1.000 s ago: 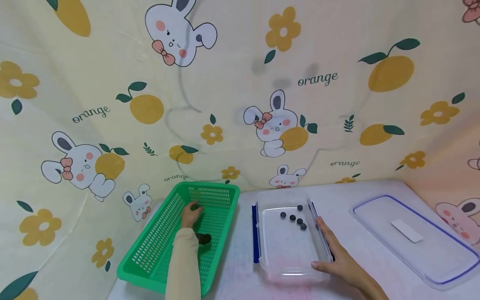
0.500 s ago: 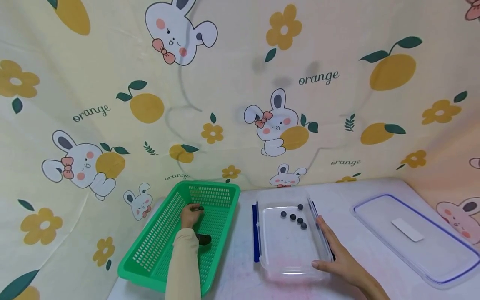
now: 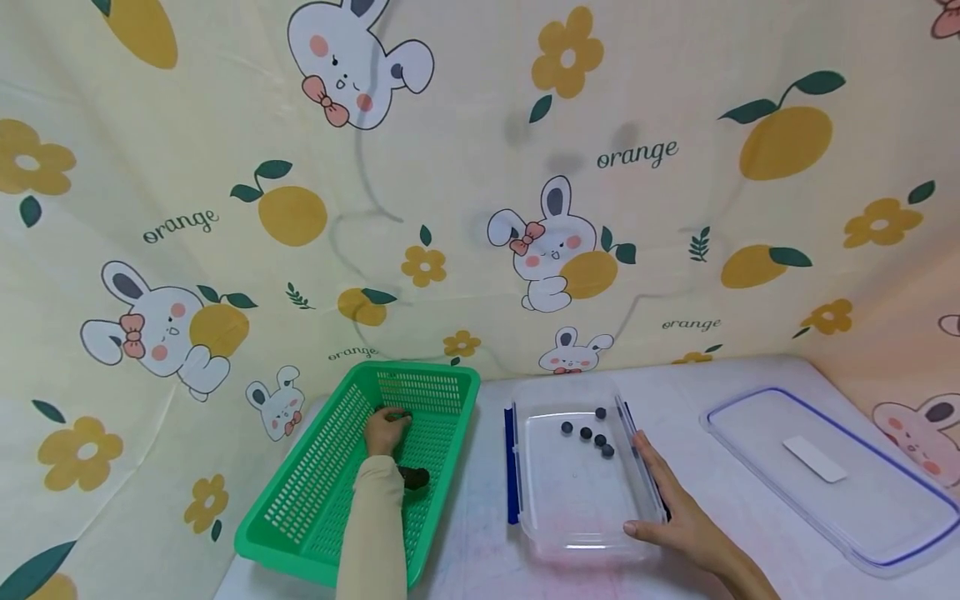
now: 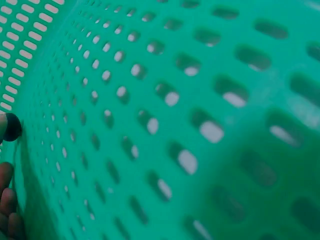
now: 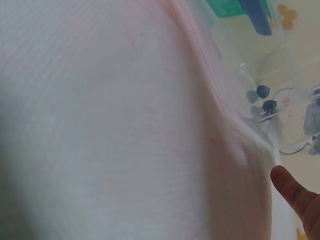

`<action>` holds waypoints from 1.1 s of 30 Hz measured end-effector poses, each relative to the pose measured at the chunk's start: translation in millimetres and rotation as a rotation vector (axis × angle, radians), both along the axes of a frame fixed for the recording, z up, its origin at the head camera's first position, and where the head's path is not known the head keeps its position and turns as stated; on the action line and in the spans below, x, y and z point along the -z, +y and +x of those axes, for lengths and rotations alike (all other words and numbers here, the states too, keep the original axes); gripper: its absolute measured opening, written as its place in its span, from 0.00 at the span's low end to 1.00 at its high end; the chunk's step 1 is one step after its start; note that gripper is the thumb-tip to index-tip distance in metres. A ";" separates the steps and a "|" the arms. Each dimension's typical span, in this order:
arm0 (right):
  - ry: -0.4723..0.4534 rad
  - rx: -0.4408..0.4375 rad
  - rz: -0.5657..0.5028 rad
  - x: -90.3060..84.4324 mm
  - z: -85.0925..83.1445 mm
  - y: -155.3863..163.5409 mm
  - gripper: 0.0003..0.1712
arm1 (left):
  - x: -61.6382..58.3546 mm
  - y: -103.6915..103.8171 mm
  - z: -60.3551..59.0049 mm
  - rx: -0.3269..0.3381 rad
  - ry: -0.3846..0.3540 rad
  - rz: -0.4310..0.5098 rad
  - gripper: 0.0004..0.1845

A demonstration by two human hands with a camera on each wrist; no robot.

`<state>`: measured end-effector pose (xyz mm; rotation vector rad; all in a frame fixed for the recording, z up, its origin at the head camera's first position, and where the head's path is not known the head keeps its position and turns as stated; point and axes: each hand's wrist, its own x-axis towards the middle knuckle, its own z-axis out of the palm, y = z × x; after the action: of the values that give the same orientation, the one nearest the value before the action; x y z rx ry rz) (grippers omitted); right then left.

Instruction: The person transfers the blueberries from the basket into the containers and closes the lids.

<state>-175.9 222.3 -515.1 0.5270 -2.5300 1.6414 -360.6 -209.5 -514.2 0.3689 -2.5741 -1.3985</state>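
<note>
My left hand (image 3: 384,431) is down in the far part of a green plastic basket (image 3: 300,554). Between its fingertips it pinches a dark round blueberry (image 4: 13,127), seen at the left edge of the left wrist view, close to the basket's slotted wall. A clear plastic box (image 3: 566,504) with blue side clips stands to the right of the basket. Several blueberries (image 3: 586,433) lie on its floor, mostly toward the back right. My right hand (image 3: 686,525) rests along the box's right side, fingers straight on the outside and thumb near the front corner.
A clear lid (image 3: 750,442) with a blue seal and a white label lies flat on the white-covered table (image 3: 480,517) at the right. A patterned cloth (image 3: 450,167) with rabbits and oranges hangs behind and at the sides.
My left hand's fingers have shifted about within the basket, and the forearm has moved slightly right. The right hand, the box and its blueberries stay where they were.
</note>
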 end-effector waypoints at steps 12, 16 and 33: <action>-0.022 0.000 -0.004 2.2 -1.4 -1.3 0.62 | 3.0 3.4 1.1 -0.070 -0.041 -0.057 0.12; -0.025 0.001 0.000 1.6 -1.5 -2.0 0.62 | 2.1 3.1 1.7 -0.070 -0.034 -0.057 0.12; -0.018 0.011 0.007 2.8 -1.7 0.0 0.62 | -6.2 -6.8 -2.3 0.031 -0.004 0.089 0.16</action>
<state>-177.6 222.3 -517.9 0.4997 -2.5477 1.6416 -362.9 -216.3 -508.0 0.3468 -2.5370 -1.5283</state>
